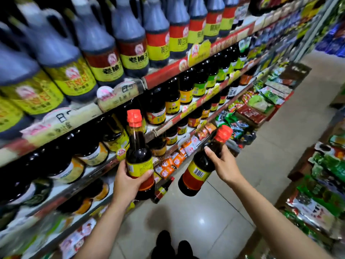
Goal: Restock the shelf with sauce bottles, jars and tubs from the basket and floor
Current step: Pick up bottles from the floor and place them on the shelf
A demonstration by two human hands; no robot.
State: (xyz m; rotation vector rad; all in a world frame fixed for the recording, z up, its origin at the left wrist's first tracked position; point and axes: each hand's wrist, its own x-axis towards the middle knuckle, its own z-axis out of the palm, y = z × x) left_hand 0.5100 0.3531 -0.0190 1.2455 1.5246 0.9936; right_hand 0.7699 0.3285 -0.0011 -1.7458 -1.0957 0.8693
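My left hand (128, 181) grips the lower body of a dark sauce bottle (138, 152) with a red cap and a yellow and red label, held upright just in front of the shelf (115, 161). My right hand (224, 165) holds a second, like bottle (200, 171) by its neck, tilted with the cap pointing up and right, out over the aisle floor. Both bottles are clear of the shelf boards. The shelf rows behind hold dark sauce jars and bottles.
Large soy sauce jugs (100, 51) fill the top shelf. A small red-capped bottle (162, 190) lies at the lowest shelf's edge. Snack packets (261, 101) line the low shelf farther down the aisle, and more packets (324, 193) sit on the right. My shoes (173, 245) stand on the tiled floor.
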